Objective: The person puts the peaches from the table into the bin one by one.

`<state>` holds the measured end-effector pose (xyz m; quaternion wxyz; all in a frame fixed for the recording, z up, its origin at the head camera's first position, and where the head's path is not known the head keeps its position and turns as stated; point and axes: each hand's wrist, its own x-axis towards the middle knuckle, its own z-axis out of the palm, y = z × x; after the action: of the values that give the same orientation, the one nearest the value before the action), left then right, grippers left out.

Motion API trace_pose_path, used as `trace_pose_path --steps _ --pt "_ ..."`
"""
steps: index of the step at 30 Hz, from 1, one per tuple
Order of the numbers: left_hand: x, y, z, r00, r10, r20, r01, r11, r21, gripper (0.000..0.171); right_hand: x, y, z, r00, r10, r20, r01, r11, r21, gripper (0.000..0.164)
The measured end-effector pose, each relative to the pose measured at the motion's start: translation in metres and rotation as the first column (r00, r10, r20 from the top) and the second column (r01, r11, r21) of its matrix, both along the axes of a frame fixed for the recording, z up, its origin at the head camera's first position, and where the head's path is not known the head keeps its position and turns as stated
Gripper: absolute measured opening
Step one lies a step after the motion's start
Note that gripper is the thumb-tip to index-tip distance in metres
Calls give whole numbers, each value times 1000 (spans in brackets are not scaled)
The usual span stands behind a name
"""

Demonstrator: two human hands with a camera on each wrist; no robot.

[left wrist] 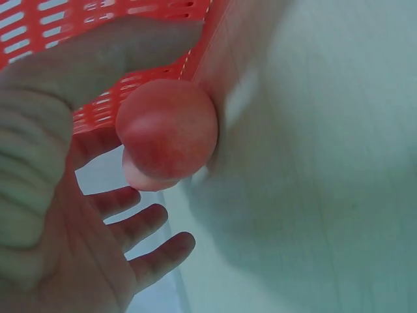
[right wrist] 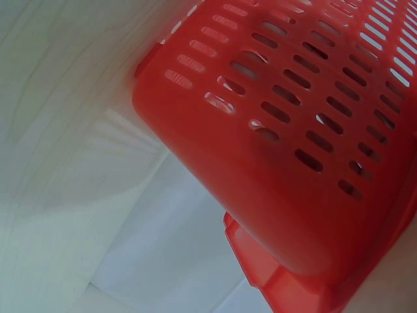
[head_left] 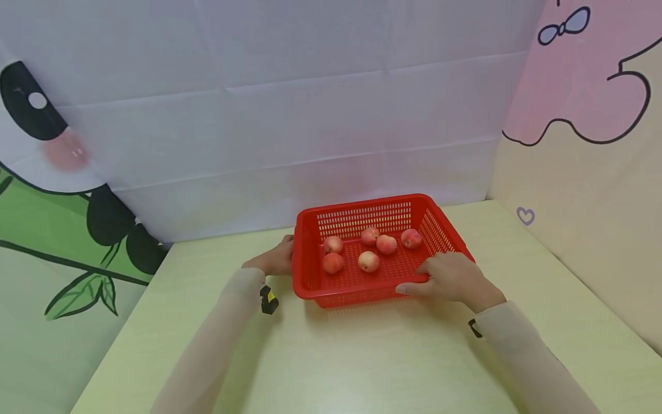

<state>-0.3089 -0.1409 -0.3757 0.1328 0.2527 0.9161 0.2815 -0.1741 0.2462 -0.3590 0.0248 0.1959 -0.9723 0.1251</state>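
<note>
Your red basket (head_left: 357,292) sits on the table (head_left: 362,368) near the back wall (head_left: 331,126), open top up, its long axis running left to right with the right end slightly farther from you, six peaches (head_left: 368,262) inside. Your hands are apart: the right hand (head_left: 451,277) grips the near rim towards the right corner, while the left hand (head_left: 276,259), fingers spread, curves loosely about two more peaches (left wrist: 168,127) just outside the left end.
</note>
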Motion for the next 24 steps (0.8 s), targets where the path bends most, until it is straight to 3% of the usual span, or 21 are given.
trace_pose_path --steps 4,6,15,19,22,24 --pt "1 2 -1 999 34 38 -35 999 31 69 0 0 1 1000 0 3 0 1000 3 66" --pt "1 3 -2 999 37 25 -37 999 36 68 0 0 1 1000 -1 6 1 1000 5 66" --pt "-1 0 -15 986 -21 -163 19 1000 -11 46 -1 0 0 1000 -7 4 7 1000 19 66" --pt "4 1 -17 994 9 -113 -7 1000 15 38 -1 0 -1 1000 -7 -2 7 1000 25 66" --pt "10 1 -14 998 58 -20 -57 997 59 41 -1 0 -1 1000 -9 -2 9 1000 25 66" --pt "12 0 -12 998 61 -6 -60 996 60 41 -1 0 -1 1000 -10 0 10 1000 24 66"
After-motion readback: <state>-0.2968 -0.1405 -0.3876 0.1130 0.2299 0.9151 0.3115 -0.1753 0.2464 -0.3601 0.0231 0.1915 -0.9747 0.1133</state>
